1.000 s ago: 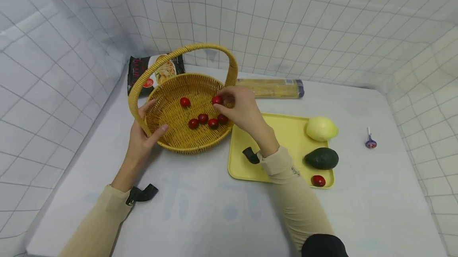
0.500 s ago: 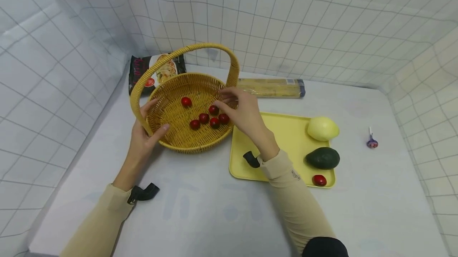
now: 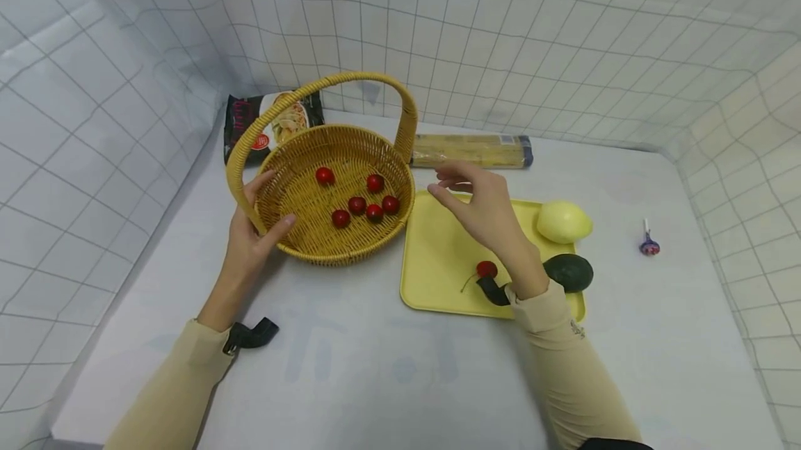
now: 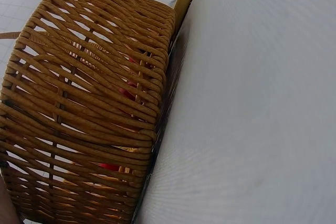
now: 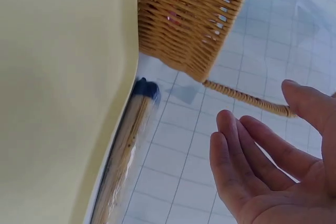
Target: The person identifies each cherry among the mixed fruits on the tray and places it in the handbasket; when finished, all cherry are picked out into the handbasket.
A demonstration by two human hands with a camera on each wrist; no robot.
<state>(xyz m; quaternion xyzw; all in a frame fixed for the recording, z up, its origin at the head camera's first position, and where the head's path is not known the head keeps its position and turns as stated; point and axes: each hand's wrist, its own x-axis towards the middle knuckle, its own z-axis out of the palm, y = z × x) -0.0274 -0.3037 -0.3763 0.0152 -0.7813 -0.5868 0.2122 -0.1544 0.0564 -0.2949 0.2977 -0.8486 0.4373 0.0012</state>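
Basket [image 3: 344,256], one, yellow wicker, handled; upright on the white bench [image 3: 375,339], left of the middle. Contents: six red cherries [image 3: 357,205], one lying toward the far left, five loosely grouped on the right side. Left grip [image 3: 249,238]: holding the basket by its left side, thumb over the near rim.

Tray [image 3: 438,262], one, yellow, shallow; just right of the basket, partly covered by a tan sleeve [image 3: 563,352]. Contents in view: one stemmed cherry [image 3: 487,268], left of the sleeve; one dark green avocado [image 3: 572,272], right side; one lemon [image 3: 564,222], far right corner. Right grip [image 3: 484,206]: wide, thumb apart from loosely bent fingers, above the far part of the tray.

Noodle packet [image 3: 240,123], one, black, printed; far left, partly behind the basket. Clear packet [image 3: 466,151], one, long yellow strands within; beyond the tray. Lollipop [image 3: 649,248], one; well right of the tray.
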